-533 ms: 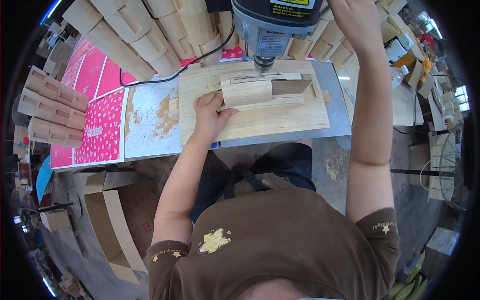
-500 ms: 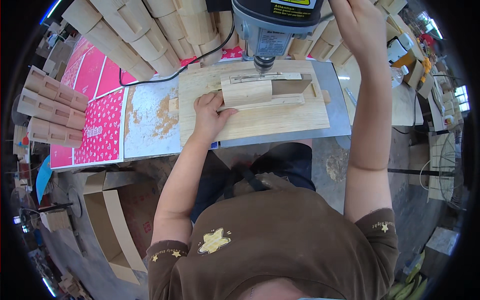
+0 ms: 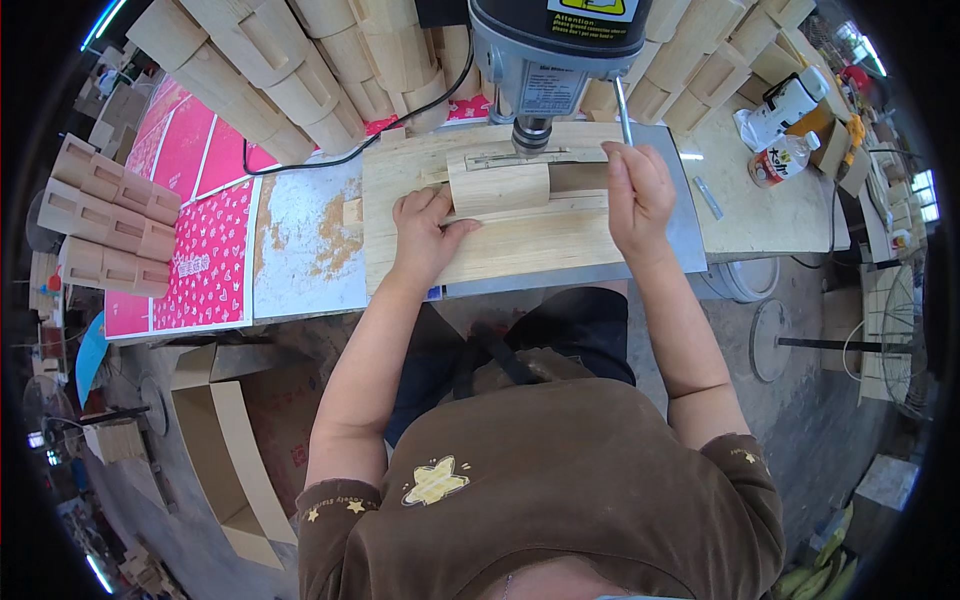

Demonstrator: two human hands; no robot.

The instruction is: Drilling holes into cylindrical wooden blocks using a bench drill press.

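While the wooden block (image 3: 500,187) lies on a flat board (image 3: 530,250) beneath the chuck (image 3: 532,135) of our drill press (image 3: 560,45), we keep both hands at work around it. Our left hand (image 3: 425,228) is at the block's left end, fingers together and lightly bent, thumb spread apart from them along the near side; we cannot tell whether it grips or only presses. Our right hand (image 3: 640,190) is closed in a fist around the lower end of the metal lever (image 3: 622,110), which slants down from the machine's right side. Whether the drill touches the wood, we cannot tell.

On the machine we see a black warning label (image 3: 597,14) with a yellow sign and small print, and below it a pale plate (image 3: 550,88) with finer lines. The pink sheet (image 3: 205,240) to our left bears white hearts and some lettering. Over on the right, a clear bottle (image 3: 783,160) wears a printed wrapper, just beside a white bottle (image 3: 796,103) with dark marks. Our brown shirt (image 3: 570,460) shows yellow stars, with tiny writing on the sleeves.
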